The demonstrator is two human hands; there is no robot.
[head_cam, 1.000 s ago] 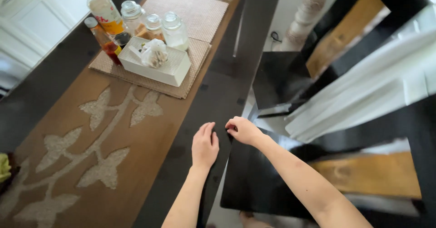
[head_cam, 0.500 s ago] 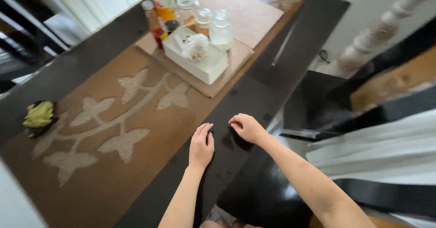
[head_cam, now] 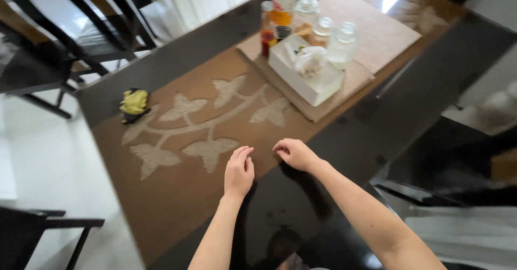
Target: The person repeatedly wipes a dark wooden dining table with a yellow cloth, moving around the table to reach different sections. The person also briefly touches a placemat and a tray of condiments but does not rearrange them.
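Support surface: a dark glossy table, rectangular, seen at an angle. A brown runner with a pale leaf-and-vine pattern lies along its length down the middle, leaving dark borders at both long edges. Toward the far end, woven placemats lie on the runner. Near the far long edge, a small yellow-green item on a dark base sits at the runner's border. The near long edge reflects light.

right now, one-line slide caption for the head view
Both bare hands, left hand and right hand, rest on a brown table runner.
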